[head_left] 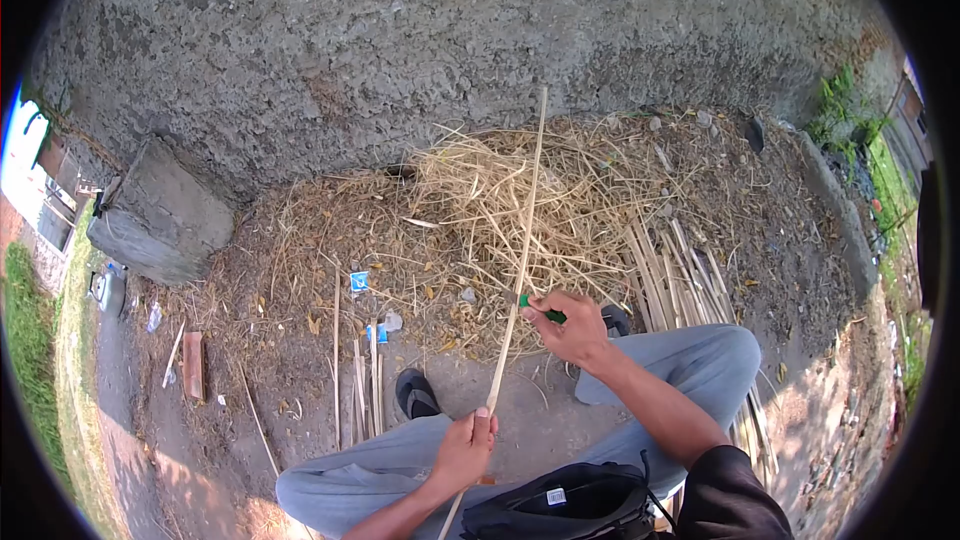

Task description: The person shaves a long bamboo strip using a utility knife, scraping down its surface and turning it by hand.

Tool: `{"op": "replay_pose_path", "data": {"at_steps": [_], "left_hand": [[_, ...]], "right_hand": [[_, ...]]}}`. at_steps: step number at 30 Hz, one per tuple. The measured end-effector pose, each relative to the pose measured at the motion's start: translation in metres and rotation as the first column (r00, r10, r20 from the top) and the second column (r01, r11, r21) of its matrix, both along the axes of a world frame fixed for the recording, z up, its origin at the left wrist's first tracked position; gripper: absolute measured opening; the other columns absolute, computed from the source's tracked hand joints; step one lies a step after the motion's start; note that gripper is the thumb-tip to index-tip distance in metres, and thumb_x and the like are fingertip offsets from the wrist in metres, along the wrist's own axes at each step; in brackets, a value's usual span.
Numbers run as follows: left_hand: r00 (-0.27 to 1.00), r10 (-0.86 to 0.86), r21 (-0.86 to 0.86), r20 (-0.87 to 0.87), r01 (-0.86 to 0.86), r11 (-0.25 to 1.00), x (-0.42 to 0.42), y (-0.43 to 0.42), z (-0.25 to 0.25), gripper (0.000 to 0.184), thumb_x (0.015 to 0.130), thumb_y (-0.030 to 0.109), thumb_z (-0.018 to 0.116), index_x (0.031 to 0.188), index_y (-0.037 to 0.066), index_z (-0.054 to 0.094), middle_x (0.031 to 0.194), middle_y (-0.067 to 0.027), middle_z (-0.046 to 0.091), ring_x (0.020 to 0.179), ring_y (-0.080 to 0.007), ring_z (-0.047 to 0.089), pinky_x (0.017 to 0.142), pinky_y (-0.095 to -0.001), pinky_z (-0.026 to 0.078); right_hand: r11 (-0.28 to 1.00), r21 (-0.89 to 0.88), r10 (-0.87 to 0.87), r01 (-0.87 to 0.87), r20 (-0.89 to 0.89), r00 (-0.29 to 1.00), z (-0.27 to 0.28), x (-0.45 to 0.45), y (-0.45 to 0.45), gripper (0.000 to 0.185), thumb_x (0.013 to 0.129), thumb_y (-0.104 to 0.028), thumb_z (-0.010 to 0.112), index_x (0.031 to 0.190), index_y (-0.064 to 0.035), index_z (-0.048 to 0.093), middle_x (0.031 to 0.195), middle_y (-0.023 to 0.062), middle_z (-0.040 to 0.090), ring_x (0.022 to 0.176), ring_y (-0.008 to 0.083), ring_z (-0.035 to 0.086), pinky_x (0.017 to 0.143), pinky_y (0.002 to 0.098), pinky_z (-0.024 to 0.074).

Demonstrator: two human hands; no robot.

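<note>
A long pale strip, which looks like split bamboo (pixel 530 205), slants from my lap up toward the wall. My left hand (pixel 466 450) is closed around its lower part, thumb on top. Farther up the strip, my right hand (pixel 572 328) grips the green handle of a small knife (pixel 556 316). Its short blade lies against or across the strip; the exact contact is too small to make out. Behind the strip is a heap of thin shavings (pixel 480 190) on the ground.
A rough grey wall (pixel 450 30) rises in front. More strips (pixel 680 275) lie at my right, and a few strips (pixel 368 390) lie by my left foot. A concrete block (pixel 165 215) and a brick (pixel 194 365) stand to the left. A black bag (pixel 555 505) rests on my lap.
</note>
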State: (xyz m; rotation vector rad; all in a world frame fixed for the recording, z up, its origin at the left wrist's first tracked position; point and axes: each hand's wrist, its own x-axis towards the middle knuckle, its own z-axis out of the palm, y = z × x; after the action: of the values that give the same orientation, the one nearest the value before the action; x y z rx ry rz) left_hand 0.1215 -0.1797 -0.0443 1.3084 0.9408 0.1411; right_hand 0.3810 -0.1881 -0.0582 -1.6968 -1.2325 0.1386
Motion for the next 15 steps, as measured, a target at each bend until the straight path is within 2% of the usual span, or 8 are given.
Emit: {"op": "replay_pose_path", "data": {"at_steps": [3,5,9,15], "left_hand": [[1.000,-0.011,0.066,0.002,0.011,0.998,-0.005,-0.003,0.006,0.041,0.107,0.036,0.034,0.087,0.003,0.049,0.061,0.0031,0.036,0.049,-0.0059,0.034,0.045,-0.0237,0.030],[0.998,-0.027,0.134,-0.064,0.035,0.990,-0.008,-0.004,0.019,0.044,0.106,0.036,0.033,0.085,0.002,0.053,0.059,-0.0019,0.047,0.053,-0.0115,0.047,0.051,-0.0306,0.041],[0.992,-0.051,0.183,-0.115,0.072,0.981,-0.019,-0.002,0.018,0.043,0.107,0.034,0.034,0.086,0.002,0.052,0.059,-0.0013,0.046,0.053,-0.0110,0.046,0.051,-0.0304,0.040],[0.988,-0.045,0.022,-0.146,0.049,0.999,-0.029,-0.004,0.044,0.043,0.107,0.035,0.034,0.085,0.002,0.051,0.061,-0.0014,0.045,0.055,-0.0089,0.044,0.052,-0.0281,0.040]], "right_hand": [[0.998,0.061,0.019,-0.021,0.019,1.000,-0.001,0.001,0.001,0.016,0.083,-0.023,0.076,0.085,-0.0070,0.071,0.084,0.0088,0.072,0.062,0.0270,0.068,0.050,0.0349,0.0502],[0.999,0.037,0.021,-0.022,0.036,0.999,0.009,-0.003,-0.002,0.016,0.083,-0.023,0.076,0.084,-0.0077,0.071,0.083,0.0080,0.072,0.060,0.0261,0.067,0.048,0.0346,0.0494],[1.000,0.019,-0.019,0.018,0.072,0.997,0.014,-0.009,0.001,0.016,0.082,-0.025,0.077,0.083,-0.0097,0.072,0.080,0.0063,0.071,0.053,0.0246,0.064,0.045,0.0353,0.0471],[0.997,0.063,-0.053,0.049,0.056,0.997,0.009,0.008,0.005,0.019,0.080,-0.028,0.078,0.082,-0.0093,0.072,0.078,0.0070,0.071,0.054,0.0252,0.065,0.047,0.0353,0.0484]]}}
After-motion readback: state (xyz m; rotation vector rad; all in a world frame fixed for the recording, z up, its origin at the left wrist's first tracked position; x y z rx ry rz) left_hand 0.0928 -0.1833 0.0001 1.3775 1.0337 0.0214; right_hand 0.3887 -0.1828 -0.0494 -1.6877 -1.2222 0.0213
